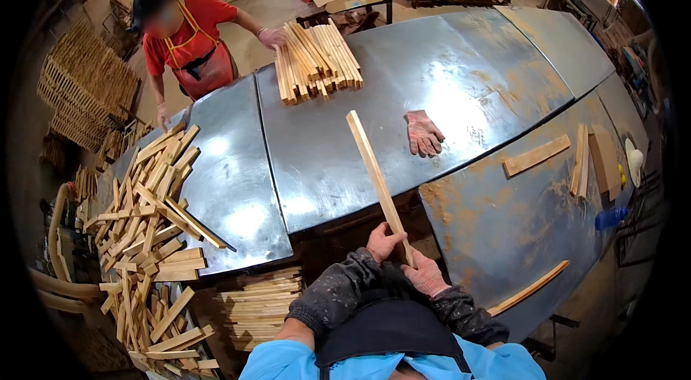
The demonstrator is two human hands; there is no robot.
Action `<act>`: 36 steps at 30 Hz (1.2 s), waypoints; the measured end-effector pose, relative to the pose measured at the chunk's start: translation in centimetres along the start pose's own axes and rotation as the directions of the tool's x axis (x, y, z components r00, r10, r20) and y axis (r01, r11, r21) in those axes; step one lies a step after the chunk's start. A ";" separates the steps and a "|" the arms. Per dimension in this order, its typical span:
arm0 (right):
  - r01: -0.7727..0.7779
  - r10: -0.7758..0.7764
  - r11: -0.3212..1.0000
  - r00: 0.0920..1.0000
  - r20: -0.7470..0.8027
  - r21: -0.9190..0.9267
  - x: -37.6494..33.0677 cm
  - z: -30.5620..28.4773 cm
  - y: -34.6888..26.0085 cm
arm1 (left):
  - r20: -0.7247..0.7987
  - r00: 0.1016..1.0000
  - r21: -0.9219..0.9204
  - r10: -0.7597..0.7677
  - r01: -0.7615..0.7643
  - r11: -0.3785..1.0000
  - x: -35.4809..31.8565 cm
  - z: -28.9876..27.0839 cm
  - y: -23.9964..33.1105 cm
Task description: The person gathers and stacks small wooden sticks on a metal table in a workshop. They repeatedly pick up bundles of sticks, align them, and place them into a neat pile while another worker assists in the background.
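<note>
A long, square-edged wooden strip (376,173) slants up and away from my body over the gap at the table's front. My bare left hand (384,242) grips it with the fingers closed round its lower part. Just below, my right hand (426,273), in a pinkish work glove, is closed on the strip's near end. The far end of the strip reaches out above the metal table (331,186). A loose pink glove (423,133) lies flat on the metal, to the right of the strip.
A co-worker (191,42) in red stands at the far left, one gloved hand at a stack of wooden strips (317,60). Jumbled wood pieces (151,207) cover the left end. More strips (263,308) lie stacked low beside me. At right are a board (536,155) and a blue bottle (610,219).
</note>
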State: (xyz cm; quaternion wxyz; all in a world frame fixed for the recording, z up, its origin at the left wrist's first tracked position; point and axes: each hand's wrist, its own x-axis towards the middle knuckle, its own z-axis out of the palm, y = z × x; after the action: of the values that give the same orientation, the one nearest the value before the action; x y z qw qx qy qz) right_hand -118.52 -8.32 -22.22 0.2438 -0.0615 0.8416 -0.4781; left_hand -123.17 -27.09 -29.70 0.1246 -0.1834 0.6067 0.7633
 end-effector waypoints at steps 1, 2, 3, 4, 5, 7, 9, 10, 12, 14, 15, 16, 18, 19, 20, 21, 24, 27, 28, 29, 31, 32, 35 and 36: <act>0.004 -0.004 1.000 0.999 0.047 -0.013 1.0 0.6 -1.3 | -0.005 1.000 0.012 0.008 -0.008 1.000 0.2 -1.8 0.8; 0.025 -0.023 0.999 0.998 0.054 -0.026 1.8 1.1 -2.6 | 0.001 1.000 -0.031 -0.031 0.031 0.999 0.5 -3.3 1.5; 0.044 -0.042 0.998 0.997 0.060 -0.038 2.6 1.4 -4.1 | 0.017 0.999 -0.064 -0.031 0.032 0.997 1.0 -4.7 2.2; 0.059 -0.055 0.997 0.996 0.071 -0.049 3.3 1.8 -5.2 | 0.029 0.999 -0.100 -0.037 0.039 0.994 1.4 -6.0 2.8; 0.052 -0.050 0.998 0.996 0.070 -0.022 3.9 2.0 -6.0 | 0.040 0.998 -0.141 -0.057 0.062 0.988 1.2 -6.3 4.8; 0.033 -0.031 0.999 0.996 0.080 -0.031 5.4 2.4 -7.2 | 0.063 0.996 -0.166 -0.063 0.072 0.983 2.4 -7.9 5.6; 0.007 -0.004 1.000 0.994 0.107 -0.025 6.9 2.3 -7.9 | 0.075 0.996 -0.183 -0.046 0.059 0.981 3.7 -8.7 6.6; 0.008 -0.007 1.000 0.994 0.106 -0.016 7.8 2.3 -7.8 | 0.091 0.992 -0.219 -0.087 0.105 0.970 3.6 -8.4 8.5; 0.027 -0.028 1.000 0.993 0.115 0.005 9.7 2.2 -8.0 | 0.123 0.985 -0.175 -0.121 0.142 0.974 5.3 -9.1 9.6; 0.017 -0.018 1.000 0.990 0.141 0.012 11.8 1.8 -8.7 | 0.127 0.985 -0.175 -0.114 0.136 0.975 7.4 -9.7 9.8; 0.010 -0.013 1.000 0.989 0.148 0.027 13.0 1.5 -8.9 | 0.130 0.985 -0.175 -0.110 0.132 0.976 8.6 -10.0 9.8; -0.002 -0.006 0.999 0.988 0.154 0.048 14.2 1.3 -9.0 | 0.134 0.981 -0.158 -0.141 0.161 0.974 9.5 -10.1 10.7; 0.023 -0.039 0.995 0.986 0.163 0.097 17.1 0.4 -9.5 | 0.142 0.969 -0.125 -0.202 0.219 0.968 11.9 -10.5 12.6; 0.034 -0.055 0.992 0.983 0.178 0.121 18.8 -0.2 -10.0 | 0.147 0.968 -0.123 -0.201 0.220 0.968 13.4 -11.1 13.1; -0.068 0.044 0.993 0.972 0.231 0.096 20.4 -1.6 -11.7 | 0.164 0.965 -0.118 -0.203 0.224 0.967 15.1 -11.2 13.9; -0.090 0.065 0.992 0.966 0.250 0.092 21.9 -2.2 -12.0 | 0.161 0.962 -0.132 -0.223 0.245 0.961 16.4 -11.2 14.6; -0.013 0.006 0.999 0.987 0.158 0.047 27.1 -3.1 -11.5 | 0.153 0.959 -0.143 -0.238 0.260 0.955 20.8 -11.4 15.9; -0.030 0.022 0.998 0.992 0.122 0.060 32.3 -4.1 -11.3 | 0.120 0.961 -0.119 -0.251 0.265 0.957 24.9 -10.3 16.9; -0.059 0.048 0.995 0.990 0.131 0.079 34.1 -4.3 -11.1 | 0.104 0.962 -0.109 -0.254 0.265 0.958 26.3 -10.1 17.1; -0.064 0.051 0.991 0.993 0.110 0.114 36.0 -4.4 -11.1 | 0.050 0.970 -0.114 -0.238 0.242 0.964 27.6 -10.4 17.4; -0.060 0.041 0.984 0.993 0.113 0.168 39.8 -5.6 -11.9 | -0.060 0.978 -0.121 -0.200 0.191 0.974 30.3 -10.9 18.2; -0.056 0.035 0.980 0.993 0.113 0.193 41.9 -6.3 -12.5 | -0.114 0.977 -0.123 -0.178 0.164 0.979 31.8 -11.4 18.7; -0.019 0.003 0.988 0.994 0.106 0.152 50.5 -7.2 -13.5 | -0.282 0.945 -0.043 -0.164 0.158 0.986 35.8 -16.0 19.6; -0.003 -0.009 0.993 0.995 0.103 0.117 53.6 -7.4 -14.2 | -0.341 0.929 -0.024 -0.142 0.142 0.990 37.0 -17.6 19.5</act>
State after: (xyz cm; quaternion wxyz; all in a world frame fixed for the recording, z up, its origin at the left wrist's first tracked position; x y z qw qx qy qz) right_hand -170.68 -28.24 -26.11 0.2893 -0.0731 0.7982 -0.5233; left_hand -162.34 -49.91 -31.99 0.0725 -0.3563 0.6049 0.7085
